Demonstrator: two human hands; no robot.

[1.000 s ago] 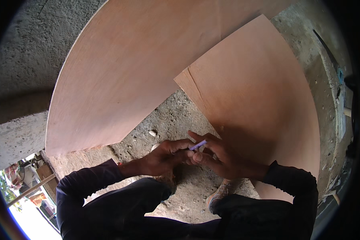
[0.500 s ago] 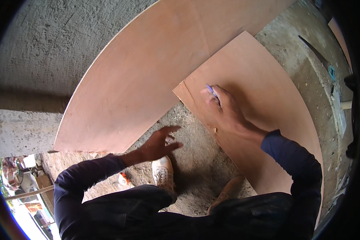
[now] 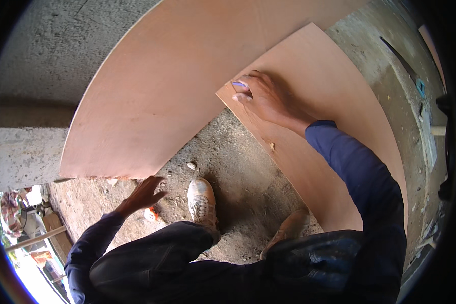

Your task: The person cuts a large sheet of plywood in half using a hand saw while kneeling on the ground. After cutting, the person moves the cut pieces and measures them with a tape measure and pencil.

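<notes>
My right hand (image 3: 268,99) is closed on a slim blue pen (image 3: 239,84). It rests over the near-left corner of a reddish-brown plywood sheet (image 3: 334,137), and the pen points left toward that corner. The pen's far end is hidden in my fingers. My left hand (image 3: 143,195) hangs just below the bottom edge of a second, larger plywood sheet (image 3: 147,101), its fingers apart and nothing in them. A small torn flake (image 3: 272,147) sticks up near the lower edge of the right sheet, which overlaps the larger one.
A handsaw (image 3: 400,58) with a teal handle lies on the concrete at the far right. Between my shoes (image 3: 202,200) and the sheets is rough, dusty ground (image 3: 238,167). A small orange-and-white object (image 3: 150,214) sits below my left hand. Clutter (image 3: 40,223) stands at lower left.
My right hand has moved up and left with the pen, toward the sheet's corner. My left hand has drawn back to the left, away from the gap between the sheets.
</notes>
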